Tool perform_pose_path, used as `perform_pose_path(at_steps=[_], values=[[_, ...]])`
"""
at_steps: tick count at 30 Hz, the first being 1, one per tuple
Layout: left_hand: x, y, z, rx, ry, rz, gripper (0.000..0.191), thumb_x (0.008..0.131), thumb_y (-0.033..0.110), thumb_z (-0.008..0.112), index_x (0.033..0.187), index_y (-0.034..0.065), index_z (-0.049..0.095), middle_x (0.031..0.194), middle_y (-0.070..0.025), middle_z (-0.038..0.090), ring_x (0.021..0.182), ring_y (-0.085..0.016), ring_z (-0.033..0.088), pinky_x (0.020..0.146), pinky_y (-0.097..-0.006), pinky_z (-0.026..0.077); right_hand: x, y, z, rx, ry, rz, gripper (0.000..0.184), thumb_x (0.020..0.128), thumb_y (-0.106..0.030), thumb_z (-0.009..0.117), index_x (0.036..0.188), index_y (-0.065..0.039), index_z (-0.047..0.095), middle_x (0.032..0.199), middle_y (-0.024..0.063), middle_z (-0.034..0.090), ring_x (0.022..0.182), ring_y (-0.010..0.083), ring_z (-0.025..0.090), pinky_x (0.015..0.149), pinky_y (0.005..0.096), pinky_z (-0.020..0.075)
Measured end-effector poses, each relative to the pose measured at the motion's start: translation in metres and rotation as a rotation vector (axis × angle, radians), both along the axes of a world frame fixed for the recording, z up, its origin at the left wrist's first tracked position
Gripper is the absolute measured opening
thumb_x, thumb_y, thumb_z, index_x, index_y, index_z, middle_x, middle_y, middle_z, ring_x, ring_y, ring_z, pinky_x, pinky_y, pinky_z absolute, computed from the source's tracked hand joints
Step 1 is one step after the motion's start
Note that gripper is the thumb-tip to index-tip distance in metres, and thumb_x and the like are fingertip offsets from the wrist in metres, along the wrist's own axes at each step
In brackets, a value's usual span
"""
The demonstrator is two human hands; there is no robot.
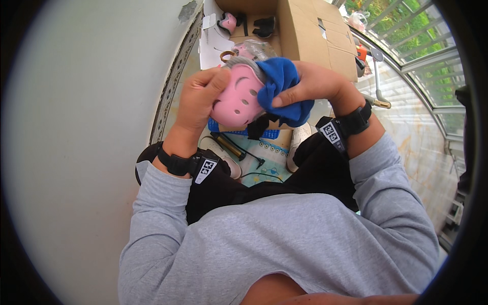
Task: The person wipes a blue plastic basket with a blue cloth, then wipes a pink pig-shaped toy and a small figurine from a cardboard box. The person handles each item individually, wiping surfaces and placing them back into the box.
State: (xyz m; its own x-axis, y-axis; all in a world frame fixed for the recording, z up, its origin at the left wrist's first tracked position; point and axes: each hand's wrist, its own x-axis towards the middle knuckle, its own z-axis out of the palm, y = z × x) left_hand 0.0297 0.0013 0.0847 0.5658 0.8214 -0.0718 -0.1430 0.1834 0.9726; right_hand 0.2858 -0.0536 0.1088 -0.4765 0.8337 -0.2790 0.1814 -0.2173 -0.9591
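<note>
A pink protective pad (238, 97), likely a knee or elbow guard, is held up in front of me. Its plastic shell has curved slots and oval holes, and grey padding shows along the upper edge. My left hand (202, 93) grips the pad's left side, thumb on the shell. In my right hand (310, 85) is a bunched blue cloth (280, 80), which lies against the shell's right edge. The cloth hides that side of the pad. A black strap (258, 127) hangs below.
Ahead stands an open cardboard box (316, 34) with another pink guard (228, 23) and a black pad (264, 26) in it. A hand pump (228, 146) lies between my feet, near a blue plastic basket (270, 134). A wall (84, 114) rises on the left.
</note>
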Motion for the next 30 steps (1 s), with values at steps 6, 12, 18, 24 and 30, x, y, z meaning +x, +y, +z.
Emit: perform_pose_path(at_steps=[6, 12, 18, 24, 30], values=[[0.001, 0.004, 0.008, 0.162, 0.190, -0.155, 0.030, 0.096, 0.028, 0.067, 0.081, 0.0011, 0.065, 0.072, 0.0063, 0.053, 0.069, -0.003, 0.044, 0.058, -0.0213, 0.037, -0.023, -0.007, -0.014, 0.029, -0.014, -0.270, 0.056, 0.084, -0.057, 0.072, 0.104, -0.005, 0.069, 0.094, 0.0054, 0.070, 0.088, 0.0145, 0.064, 0.080, 0.0290, 0.0522], [0.004, 0.006, 0.012, 0.446, 0.404, -0.169, 0.031, 0.096, 0.027, 0.067, 0.081, -0.0005, 0.064, 0.071, 0.0035, 0.054, 0.067, -0.007, 0.046, 0.060, -0.0240, 0.039, -0.035, -0.002, -0.020, 0.161, -0.117, -0.408, 0.054, 0.089, -0.056, 0.065, 0.101, -0.004, 0.070, 0.086, 0.0066, 0.070, 0.082, 0.0139, 0.064, 0.076, 0.0294, 0.0527], [0.020, 0.007, -0.006, 0.229, 0.142, 0.310, 0.030, 0.095, 0.029, 0.068, 0.107, 0.0018, 0.063, 0.093, -0.0020, 0.061, 0.087, -0.009, 0.057, 0.078, -0.0230, 0.048, -0.031, 0.006, -0.016, 0.216, -0.116, -0.608, 0.052, 0.092, -0.054, 0.063, 0.100, -0.004, 0.070, 0.082, 0.0069, 0.069, 0.079, 0.0130, 0.063, 0.074, 0.0289, 0.0520], [0.014, 0.008, -0.012, -0.215, -0.279, 0.249, 0.048, 0.095, 0.036, 0.066, 0.129, 0.0043, 0.052, 0.119, -0.0076, 0.060, 0.108, -0.014, 0.057, 0.090, -0.0304, 0.050, -0.034, 0.006, -0.018, 0.146, 0.190, -0.687, 0.042, 0.096, -0.041, 0.064, 0.113, -0.003, 0.064, 0.098, 0.0009, 0.067, 0.090, 0.0093, 0.061, 0.081, 0.0244, 0.0505], [0.003, 0.004, -0.003, -0.201, -0.269, -0.068, 0.057, 0.089, 0.032, 0.074, 0.132, 0.0024, 0.052, 0.124, -0.0076, 0.061, 0.112, -0.018, 0.059, 0.099, -0.0346, 0.047, -0.027, 0.002, -0.018, 0.176, 0.178, -0.585, 0.038, 0.096, -0.040, 0.064, 0.108, -0.004, 0.066, 0.093, 0.0006, 0.067, 0.087, 0.0080, 0.060, 0.079, 0.0252, 0.0508]])
